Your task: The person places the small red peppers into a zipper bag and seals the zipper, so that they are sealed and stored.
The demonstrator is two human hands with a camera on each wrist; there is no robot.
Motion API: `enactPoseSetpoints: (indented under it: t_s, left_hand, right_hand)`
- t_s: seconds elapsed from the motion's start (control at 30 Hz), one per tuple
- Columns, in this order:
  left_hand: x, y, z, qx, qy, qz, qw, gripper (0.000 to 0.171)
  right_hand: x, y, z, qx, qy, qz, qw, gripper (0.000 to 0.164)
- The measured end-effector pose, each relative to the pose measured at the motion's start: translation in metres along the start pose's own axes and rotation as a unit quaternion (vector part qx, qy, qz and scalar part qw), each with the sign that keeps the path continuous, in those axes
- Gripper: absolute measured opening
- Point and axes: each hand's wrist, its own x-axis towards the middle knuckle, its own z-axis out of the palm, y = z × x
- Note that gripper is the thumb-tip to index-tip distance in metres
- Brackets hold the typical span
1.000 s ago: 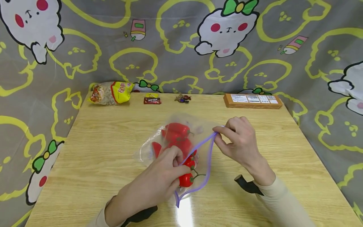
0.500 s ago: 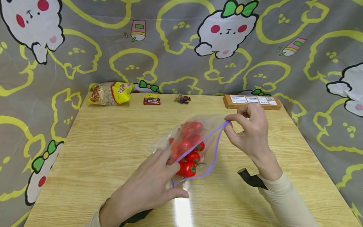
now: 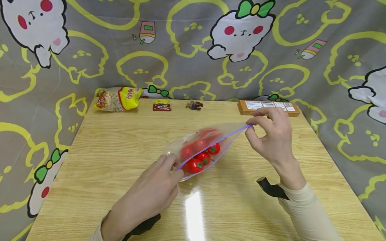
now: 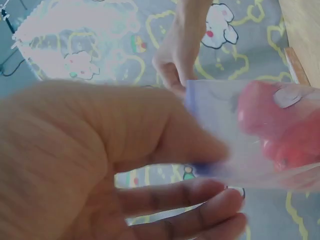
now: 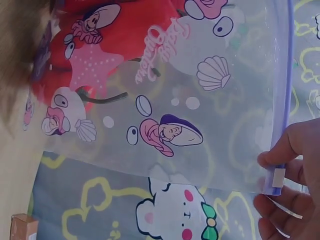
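A clear zip bag [image 3: 230, 128] with a purple zip edge is stretched between my two hands, its mouth slightly parted. Inside are several red vegetables [image 3: 202, 156] with green stems, some round like tomatoes. My left hand [image 3: 155, 182] pinches the near left end of the zip edge; its other fingers reach out below the thumb in the left wrist view. At the far right corner my right hand [image 3: 272, 139] pinches the zip end between thumb and finger, beside a small white slider [image 5: 278, 178]. Cartoon shells and a pink starfish [image 5: 95, 65] are printed on the bag.
Along the back of the wooden table [image 3: 99, 160] lie a yellow food packet [image 3: 119, 99], a small red wrapped bar [image 3: 162, 107], some wrapped sweets [image 3: 194, 105] and a long orange-brown box [image 3: 245, 108]. A grey cartoon-print cloth [image 3: 187, 43] hangs behind.
My right hand has moved right and away from me, and my left hand slightly left. The bag's mouth has narrowed as its zip edges draw taut; the red vegetables have shifted rightward.
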Motion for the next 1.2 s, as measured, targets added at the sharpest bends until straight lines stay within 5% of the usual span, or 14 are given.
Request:
enactPoseSetpoints:
  t_s: [0.23, 0.43, 0.6, 0.7, 0.8, 0.87, 0.93, 1.1, 1.2]
  left_hand:
    - [0.018, -0.029, -0.012, -0.056, 0.162, -0.002, 0.9851, 0.012]
    - [0.041, -0.07, -0.03, -0.097, 0.213, 0.036, 0.9715, 0.021]
    - [0.054, -0.094, -0.049, -0.085, 0.248, 0.036, 0.9644, 0.034]
    - [0.058, -0.099, -0.061, -0.116, 0.258, 0.019, 0.9589, 0.029]
    - [0.062, -0.103, -0.067, -0.152, 0.254, -0.005, 0.9552, 0.02]
    - [0.065, -0.108, -0.063, -0.163, 0.239, -0.02, 0.957, 0.015]
    - [0.067, -0.116, -0.055, -0.144, 0.217, -0.033, 0.965, 0.011]
    - [0.067, -0.129, -0.034, -0.072, 0.173, -0.031, 0.9819, 0.006]
    - [0.066, -0.132, -0.032, -0.052, 0.18, -0.027, 0.9819, 0.005]
  right_hand:
    - [0.004, 0.01, -0.011, 0.055, -0.056, 0.075, 0.994, 0.015]
    - [0.022, 0.004, -0.014, 0.105, -0.087, 0.157, 0.978, 0.017]
    - [0.039, -0.004, -0.021, 0.199, -0.106, 0.229, 0.947, 0.027]
    - [0.043, 0.001, -0.024, 0.273, -0.1, 0.269, 0.918, 0.026]
    - [0.043, 0.01, -0.021, 0.301, -0.096, 0.303, 0.899, 0.027]
    - [0.04, 0.017, -0.015, 0.274, -0.106, 0.309, 0.904, 0.027]
    - [0.034, 0.024, -0.004, 0.221, -0.127, 0.295, 0.921, 0.024]
    - [0.018, 0.033, 0.018, 0.09, -0.145, 0.176, 0.969, 0.012]
    - [0.016, 0.034, 0.019, 0.083, -0.122, 0.153, 0.977, 0.01]
